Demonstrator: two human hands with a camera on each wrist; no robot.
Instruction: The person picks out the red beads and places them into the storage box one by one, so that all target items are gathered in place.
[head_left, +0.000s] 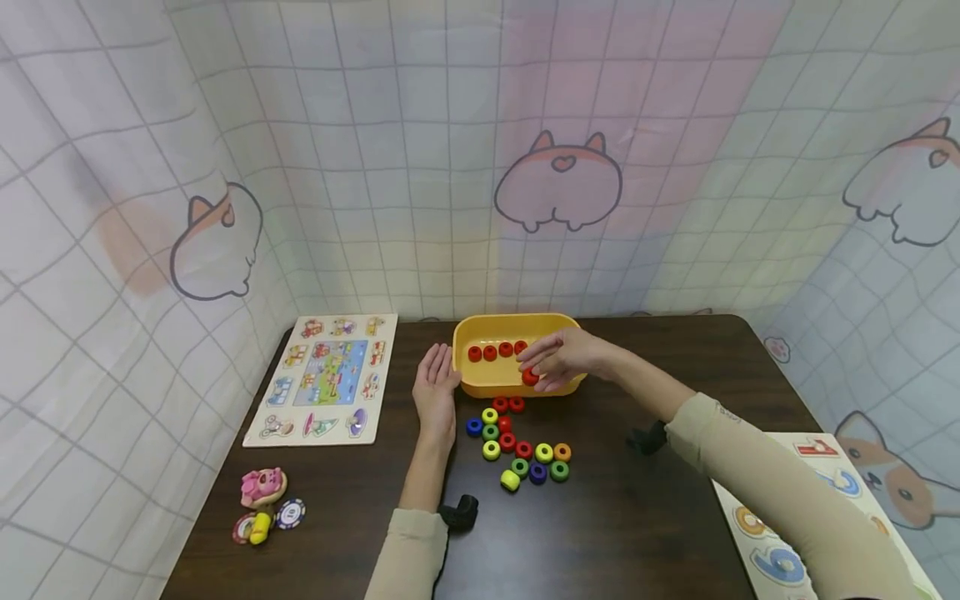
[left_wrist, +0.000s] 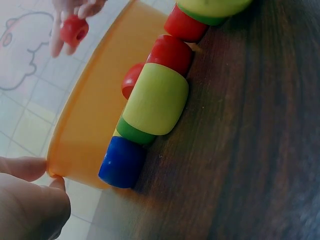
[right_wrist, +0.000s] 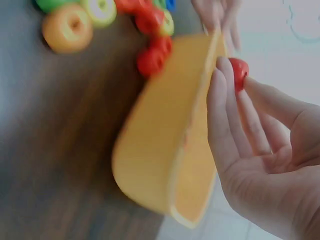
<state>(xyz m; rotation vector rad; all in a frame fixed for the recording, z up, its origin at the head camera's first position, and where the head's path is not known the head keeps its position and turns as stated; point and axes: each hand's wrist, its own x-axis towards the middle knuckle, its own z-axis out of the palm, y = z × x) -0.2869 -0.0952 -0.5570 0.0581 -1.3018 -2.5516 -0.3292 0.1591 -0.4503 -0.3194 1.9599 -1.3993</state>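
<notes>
Over the right part of a yellow bin [head_left: 491,391], my right hand [head_left: 566,357] pinches a red bead [right_wrist: 238,73] between thumb and fingertips. Inside the bin, several red beads [head_left: 490,352] sit in a row along the back. At the bin's left end my left hand [head_left: 435,396] rests with fingers extended, touching its side near the rim. Loose beads lie in front of the bin: red [head_left: 523,450], yellow [left_wrist: 157,100], green [head_left: 559,471], blue [left_wrist: 122,162] and one orange bead [right_wrist: 67,27]. The right hand partly hides the bin's right end.
A picture puzzle board [head_left: 315,435] lies at the back left of the dark table [head_left: 615,533]. A number puzzle board [head_left: 738,546] is at the right, partly under the right sleeve. Pink and yellow toys [head_left: 262,487] and a poker chip [head_left: 290,513] lie at the left.
</notes>
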